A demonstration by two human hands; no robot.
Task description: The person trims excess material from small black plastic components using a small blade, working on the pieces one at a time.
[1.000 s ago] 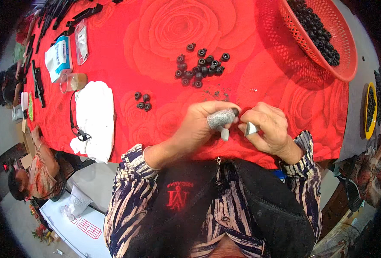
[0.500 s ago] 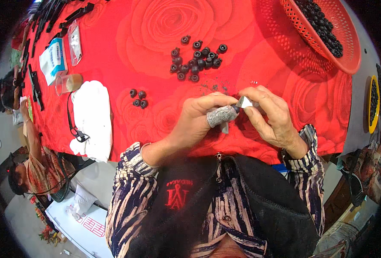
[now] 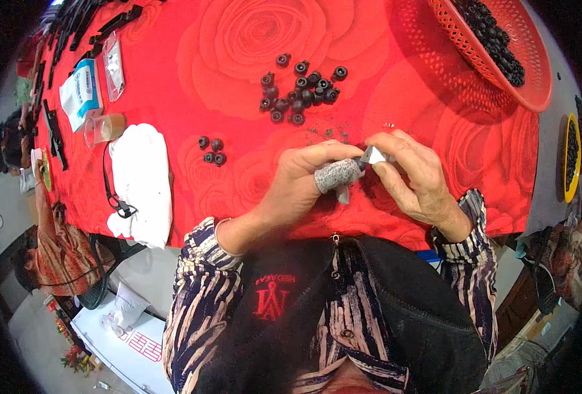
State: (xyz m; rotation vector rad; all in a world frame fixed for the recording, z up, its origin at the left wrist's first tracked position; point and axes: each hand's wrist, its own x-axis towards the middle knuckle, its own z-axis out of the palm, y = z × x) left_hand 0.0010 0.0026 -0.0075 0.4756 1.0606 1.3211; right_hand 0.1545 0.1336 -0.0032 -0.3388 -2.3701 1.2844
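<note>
My left hand (image 3: pixel 302 172) pinches a small black knob-like part (image 3: pixel 362 165), mostly hidden by the fingers. A grey speckled wrap covers one finger of that hand. Between the thumb and fingers of my right hand (image 3: pixel 414 172) is a small, flat, silvery-white blade (image 3: pixel 374 156), its edge against the black part. Dark shavings (image 3: pixel 330 132) lie on the red cloth just beyond my hands. A loose group of small round black knobs (image 3: pixel 301 98) with holes sits farther off, and a smaller cluster of knobs (image 3: pixel 212 151) lies to the left.
At the far right stands a red perforated basket (image 3: pixel 534 85) of black parts. A yellow-rimmed tray (image 3: pixel 570 187) is beyond it. On the left are a white cloth (image 3: pixel 143 184), a plastic cup (image 3: pixel 112 126), a tissue pack (image 3: pixel 84 95) and long black pieces (image 3: pixel 55 138). Another person (image 3: pixel 64 256) sits left.
Both hands stay nearly in place, with the blade shifting very slightly against the black part. The person at the left has leaned and moved an arm a little.
</note>
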